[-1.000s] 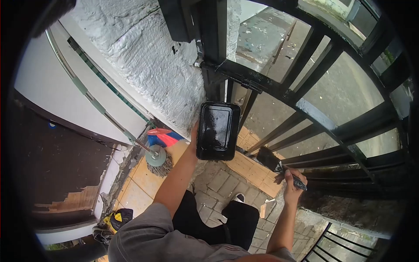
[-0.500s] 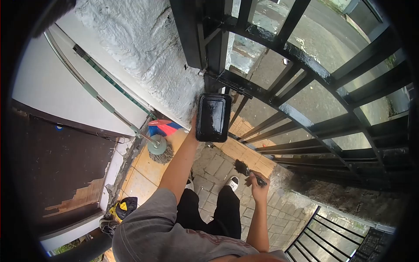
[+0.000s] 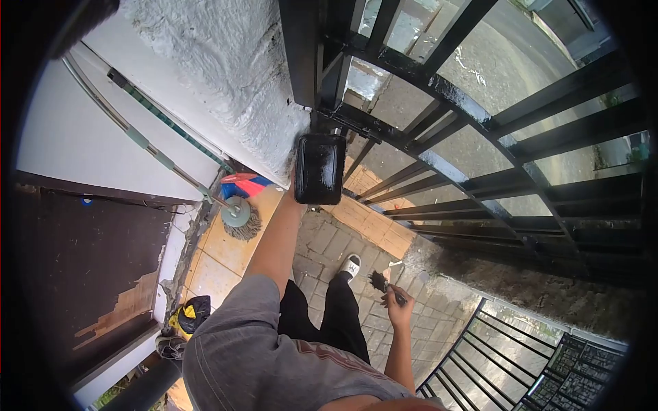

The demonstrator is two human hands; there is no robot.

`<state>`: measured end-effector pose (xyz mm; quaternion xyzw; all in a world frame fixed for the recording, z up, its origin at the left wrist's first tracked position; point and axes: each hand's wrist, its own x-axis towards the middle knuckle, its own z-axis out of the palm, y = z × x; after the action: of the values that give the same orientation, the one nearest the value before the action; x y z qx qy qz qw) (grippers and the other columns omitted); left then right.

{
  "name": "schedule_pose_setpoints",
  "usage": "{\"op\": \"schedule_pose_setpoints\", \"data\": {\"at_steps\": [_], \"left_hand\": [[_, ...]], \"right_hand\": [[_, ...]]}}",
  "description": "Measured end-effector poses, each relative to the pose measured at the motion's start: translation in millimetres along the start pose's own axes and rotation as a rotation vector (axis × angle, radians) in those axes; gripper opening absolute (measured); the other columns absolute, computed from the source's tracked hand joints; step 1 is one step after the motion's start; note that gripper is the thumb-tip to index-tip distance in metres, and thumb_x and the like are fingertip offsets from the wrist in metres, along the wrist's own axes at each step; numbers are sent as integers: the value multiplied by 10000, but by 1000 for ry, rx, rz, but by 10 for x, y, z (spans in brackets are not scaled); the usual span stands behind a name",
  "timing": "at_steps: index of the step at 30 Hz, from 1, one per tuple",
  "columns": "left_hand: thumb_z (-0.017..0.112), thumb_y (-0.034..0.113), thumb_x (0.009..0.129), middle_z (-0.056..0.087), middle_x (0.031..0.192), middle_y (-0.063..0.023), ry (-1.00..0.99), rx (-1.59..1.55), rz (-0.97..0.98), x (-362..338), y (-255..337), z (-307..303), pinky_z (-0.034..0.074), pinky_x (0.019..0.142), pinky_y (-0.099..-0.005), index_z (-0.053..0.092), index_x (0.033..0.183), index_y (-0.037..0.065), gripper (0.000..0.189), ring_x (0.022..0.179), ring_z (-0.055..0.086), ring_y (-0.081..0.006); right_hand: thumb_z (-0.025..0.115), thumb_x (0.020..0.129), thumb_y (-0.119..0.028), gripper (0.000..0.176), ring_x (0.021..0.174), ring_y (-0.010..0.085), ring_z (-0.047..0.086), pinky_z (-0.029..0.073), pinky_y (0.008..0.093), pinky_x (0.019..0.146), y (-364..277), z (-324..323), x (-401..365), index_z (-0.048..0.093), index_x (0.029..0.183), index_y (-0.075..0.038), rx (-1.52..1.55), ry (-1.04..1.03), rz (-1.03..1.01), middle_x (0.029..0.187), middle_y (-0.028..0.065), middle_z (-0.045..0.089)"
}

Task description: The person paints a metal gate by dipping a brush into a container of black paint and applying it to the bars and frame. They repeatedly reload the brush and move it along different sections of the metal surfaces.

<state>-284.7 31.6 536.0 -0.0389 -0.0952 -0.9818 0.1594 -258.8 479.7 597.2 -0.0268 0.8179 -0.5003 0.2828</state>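
Note:
A black rectangular tray (image 3: pixel 320 169) with glossy dark paint inside is held up near the gate's hinge side. My left hand (image 3: pixel 296 192) supports it from the left and below, its fingers mostly hidden by the tray. Lower right, my right hand (image 3: pixel 397 303) is closed around the handle of a paintbrush (image 3: pixel 379 281), whose dark bristles point up and left over the paving. The black metal gate (image 3: pixel 473 109) with curved bars stands beyond the tray, with shiny patches on its curved bar.
A mop (image 3: pixel 236 214) leans at the left beside a red and blue dustpan (image 3: pixel 248 183). Rough white wall (image 3: pixel 233 89) borders the gate post. A tiled step (image 3: pixel 377 229) edges the paving. Yellow and black bags (image 3: pixel 194 315) and a shoe lie lower left, near a brown door (image 3: pixel 103 253).
The view has shifted, and the gate now appears further left. My right hand has turned the brush slightly, with its handle more steeply angled. The tray stays in my left hand.

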Motion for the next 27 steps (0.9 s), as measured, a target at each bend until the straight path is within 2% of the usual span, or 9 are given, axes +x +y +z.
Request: {"op": "schedule_pose_setpoints", "data": {"at_steps": [4, 9, 16, 20, 22, 26, 27], "left_hand": [[603, 571, 918, 579, 1340, -188, 7, -7, 18, 23, 52, 8, 562, 941, -500, 443, 1462, 49, 771, 1150, 629, -349], [596, 565, 924, 587, 1312, -194, 52, -26, 46, -47, 57, 16, 568, 920, -502, 433, 1461, 41, 768, 1122, 635, -356], [586, 555, 933, 598, 1273, -202, 185, -85, 94, -445, -74, 267, 577, 892, -504, 419, 1461, 30, 763, 1082, 645, -367], [580, 550, 938, 604, 1251, -206, 283, -129, 132, -920, -228, 663, 582, 876, -506, 411, 1460, 23, 760, 1060, 650, -373], [577, 547, 941, 607, 1240, -209, 305, -141, 146, -1183, -287, 966, 584, 867, -506, 407, 1460, 20, 759, 1048, 653, -376], [572, 541, 946, 613, 1217, -213, 280, -128, 117, -1577, -213, 1700, 589, 851, -508, 399, 1460, 14, 756, 1026, 658, -382], [570, 540, 947, 615, 1212, -214, 265, -120, 106, -1642, -171, 1853, 590, 847, -508, 397, 1460, 12, 756, 1020, 659, -384]], "right_hand": [[663, 960, -123, 219, 563, 117, 638, 499, 250, 506, 74, -125, -20, 707, 1037, 77, -76, -53, 8, 703, 100, 696], [678, 956, -137, 227, 583, 120, 650, 520, 262, 527, 38, -310, 69, 711, 1052, 66, -191, -104, -78, 709, 96, 700], [681, 945, -137, 221, 586, 123, 657, 526, 270, 551, -49, -538, 288, 722, 1038, 59, -310, -218, -138, 692, 104, 702], [697, 922, -142, 213, 594, 138, 681, 539, 286, 582, -254, -515, 449, 732, 1019, 44, -276, -248, -97, 660, 114, 703], [678, 958, -155, 235, 593, 117, 640, 526, 275, 549, -257, -465, 602, 716, 1020, 68, -313, -287, -248, 717, 86, 700], [598, 1022, -268, 362, 671, 172, 688, 563, 307, 601, -570, -126, 852, 701, 1037, 79, 47, -392, -20, 809, 125, 723], [566, 1036, -277, 379, 680, 189, 693, 568, 310, 622, -591, 27, 979, 694, 1055, 79, 95, -411, -62, 821, 137, 726]]}}
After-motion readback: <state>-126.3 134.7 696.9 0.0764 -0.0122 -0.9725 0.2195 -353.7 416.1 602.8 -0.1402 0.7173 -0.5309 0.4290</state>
